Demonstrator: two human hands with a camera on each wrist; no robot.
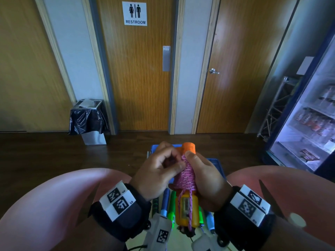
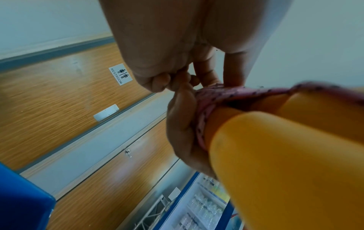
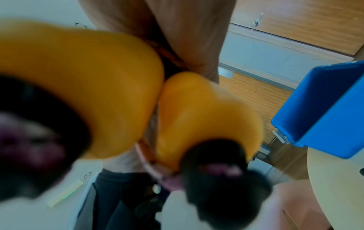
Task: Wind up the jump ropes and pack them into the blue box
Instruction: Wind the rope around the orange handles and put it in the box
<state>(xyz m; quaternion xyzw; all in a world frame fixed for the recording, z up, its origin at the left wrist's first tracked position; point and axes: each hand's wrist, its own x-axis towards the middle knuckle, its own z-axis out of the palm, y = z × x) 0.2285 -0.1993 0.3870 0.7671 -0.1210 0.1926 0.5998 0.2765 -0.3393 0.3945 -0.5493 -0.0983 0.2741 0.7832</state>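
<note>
Wrist bands w/ printed markers sit lowest in the head view, and just above them both hands work one bundle. Right hand (image 1: 204, 176) is curled round the wound part of the jump rope (image 1: 185, 175), thumb pressed on the top turns near 12 o'clock of the coil. Left hand (image 1: 159, 169) comes in from 9 o'clock, thumb and forefinger pinching the pink cord right at the coil's upper end, prob. tucking the loose end, tho that's a guess.

Pink cord is wrapped tight round two orange handles (image 1: 187, 209) held side by side; one handle tip (image 1: 188, 147) pokes out at 12 o'clock, the fat ends hang toward 6. A strand of cord runs down over the near handle end.

Handling call: handles look like rigid plastic, light, smooth, so a bit slick. Cord is braided, soft, floppy, and wants to unwind the moment pressure drops. Best hold is across the wraps themselves, mid-bundle, fingers clamping cord against handles, not on the bare orange ends.

Blue box (image 1: 214, 163) sits right behind and under the hands, toward 12 o'clock, rim showing either side. Other rope handles (image 1: 171, 205), green and blue, lie below the bundle at 6 o'clock; can't tell if they're inside the box.

Left wrist view confirms fingers on cord; right wrist view too blurred to read the grip.
</note>
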